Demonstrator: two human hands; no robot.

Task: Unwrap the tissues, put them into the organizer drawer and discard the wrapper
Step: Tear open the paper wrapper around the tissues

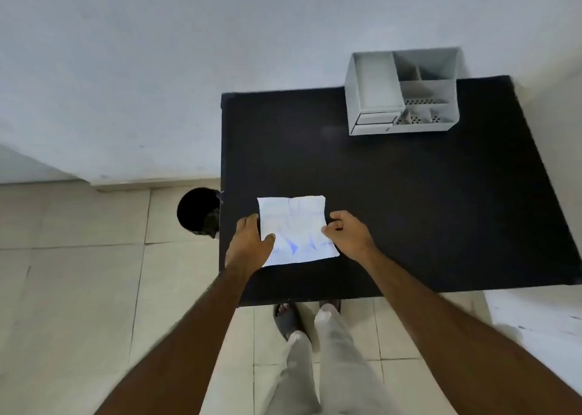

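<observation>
the tissue pack (296, 230), still in its white wrapper with blue print, lies flat near the front left part of the black worktop (409, 210). the left hand (250, 241) holds the pack's left edge, its thumb lying on top of the wrapper and its fingers (248, 221) curled at the side; the right hand (349, 233) pinches the right edge, fingers (335, 225) bent in and closed on the plastic. both hands are clamped on the pack, one on each side.

this looks like the very first step: getting hold of the wrapper in order to open it. no tear or open seam can be made out, though the picture is soft and the wrapper is overexposed, so a small opening could be missed.

the grey desk organizer (403, 93) stands well apart at the far right of the worktop, against the wall. its small drawer (374, 119) at the lower front appears pushed in or nearly so; i cannot tell for sure. a dark round bin (196, 211) sits on the floor just beside the worktop's left edge, close to the left hand.

next, as i judge it, the hands must pull apart or find a seam to split the thin film without crushing the soft tissues inside. the drawer will likely need opening before the tissues go in, and the empty wrapper has a short way to the bin.
</observation>
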